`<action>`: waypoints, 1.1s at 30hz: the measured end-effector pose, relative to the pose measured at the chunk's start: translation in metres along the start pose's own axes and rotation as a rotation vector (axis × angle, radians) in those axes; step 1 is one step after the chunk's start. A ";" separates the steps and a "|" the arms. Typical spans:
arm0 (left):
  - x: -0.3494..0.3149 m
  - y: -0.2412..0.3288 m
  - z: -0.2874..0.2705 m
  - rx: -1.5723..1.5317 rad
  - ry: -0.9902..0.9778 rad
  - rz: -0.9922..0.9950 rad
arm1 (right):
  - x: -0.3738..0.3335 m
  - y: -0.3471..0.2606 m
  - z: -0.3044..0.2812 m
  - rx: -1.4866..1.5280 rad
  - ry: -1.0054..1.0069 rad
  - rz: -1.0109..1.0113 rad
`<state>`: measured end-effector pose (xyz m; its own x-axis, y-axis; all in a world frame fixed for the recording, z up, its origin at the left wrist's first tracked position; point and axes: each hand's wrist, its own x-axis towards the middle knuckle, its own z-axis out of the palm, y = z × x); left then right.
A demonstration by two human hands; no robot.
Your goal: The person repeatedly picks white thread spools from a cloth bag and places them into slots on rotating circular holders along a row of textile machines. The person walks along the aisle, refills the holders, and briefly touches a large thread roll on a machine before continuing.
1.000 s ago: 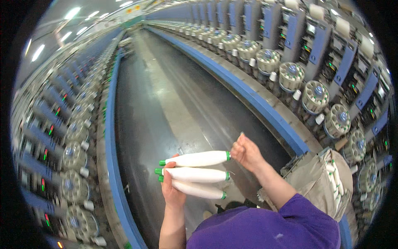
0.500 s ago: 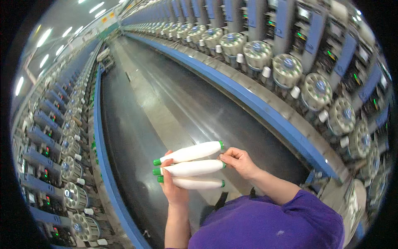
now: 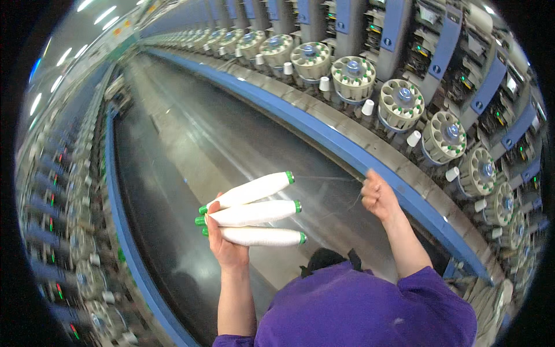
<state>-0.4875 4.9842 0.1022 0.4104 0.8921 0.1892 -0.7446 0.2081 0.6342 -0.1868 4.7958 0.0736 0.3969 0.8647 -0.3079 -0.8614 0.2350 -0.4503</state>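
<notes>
Three yarn bobbins, wound with white yarn on green tubes, lie fanned out in my left hand [image 3: 230,250]. The upper bobbin [image 3: 252,190], the middle bobbin [image 3: 254,213] and the lower bobbin [image 3: 263,236] point right, their left ends gripped by my fingers and thumb. To the right, apart from the bobbins, my right hand [image 3: 379,198] is raised with its fingers pinched together. A fine thread [image 3: 324,178] runs from the right end of the upper bobbin towards this hand. A loose strand hangs beside the fingers.
At right, a row of winding machines carries round bobbin magazines [image 3: 401,105] and small white cones [image 3: 367,107] behind a blue rail [image 3: 347,155]. Another machine row [image 3: 81,243] stands at left. Between them runs a dark floor aisle [image 3: 173,139], with a machine unit [image 3: 119,95] further along.
My right hand has moved away from the bobbins' right ends, up and to the right, with a thread now stretched across the gap. My left hand and the bobbins have shifted slightly left and up.
</notes>
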 end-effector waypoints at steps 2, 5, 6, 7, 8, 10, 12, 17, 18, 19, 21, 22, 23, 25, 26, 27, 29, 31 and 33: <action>0.074 -0.014 -0.001 0.047 -0.047 -0.026 | 0.041 0.015 0.018 -0.426 -0.177 0.118; 0.179 -0.043 -0.008 0.053 -0.105 -0.036 | 0.134 0.067 0.050 -0.259 -0.245 0.620; 0.209 -0.051 -0.014 0.030 -0.109 -0.020 | 0.172 0.078 0.059 -0.111 -0.343 0.692; 0.241 -0.056 -0.022 0.062 -0.103 -0.029 | 0.211 0.086 0.068 -0.012 -0.276 0.709; 0.275 -0.059 -0.029 0.073 -0.109 -0.017 | 0.246 0.087 0.076 -0.031 -0.169 0.726; 0.352 -0.062 -0.042 0.075 -0.088 0.033 | 0.321 0.076 0.097 -0.040 -0.058 0.757; 0.416 -0.053 -0.057 0.082 -0.029 0.057 | 0.392 0.040 0.116 -0.204 -0.044 0.642; 0.551 -0.021 -0.119 0.008 0.075 0.131 | 0.575 -0.065 0.148 -0.318 0.167 0.260; 0.581 -0.020 -0.133 0.010 0.084 0.126 | 0.615 -0.083 0.152 -0.439 0.182 0.148; 0.613 -0.022 -0.146 0.007 0.078 0.124 | 0.652 -0.099 0.154 -0.391 0.200 0.065; 0.679 -0.025 -0.171 0.000 0.067 0.091 | 0.725 -0.126 0.165 -0.236 0.192 -0.047; 0.715 -0.020 -0.182 0.000 0.051 0.069 | 0.753 -0.133 0.173 -0.113 0.133 -0.100; 0.758 -0.016 -0.190 -0.021 0.015 0.064 | 0.781 -0.133 0.188 -0.121 0.234 -0.258; 0.831 -0.011 -0.199 -0.019 -0.032 0.020 | 0.828 -0.119 0.232 -0.177 0.316 -0.384; 0.866 -0.011 -0.200 -0.017 -0.076 0.010 | 0.850 -0.099 0.259 -0.241 0.239 -0.349; 0.900 -0.014 -0.200 -0.066 -0.064 -0.054 | 0.869 -0.076 0.287 -0.283 0.257 -0.314; 0.967 -0.023 -0.200 -0.093 -0.059 -0.101 | 0.907 -0.020 0.341 -0.495 -0.228 -0.046; 1.028 -0.034 -0.207 -0.123 -0.090 -0.127 | 0.946 0.028 0.380 -0.524 -0.454 0.257; 1.083 -0.043 -0.220 -0.157 -0.060 -0.132 | 0.996 0.036 0.398 -0.668 -0.513 0.472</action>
<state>-0.1266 6.0290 0.1149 0.5369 0.8283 0.1600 -0.7533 0.3854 0.5329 0.0508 5.8421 0.0845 -0.2674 0.9313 -0.2472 -0.4762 -0.3507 -0.8064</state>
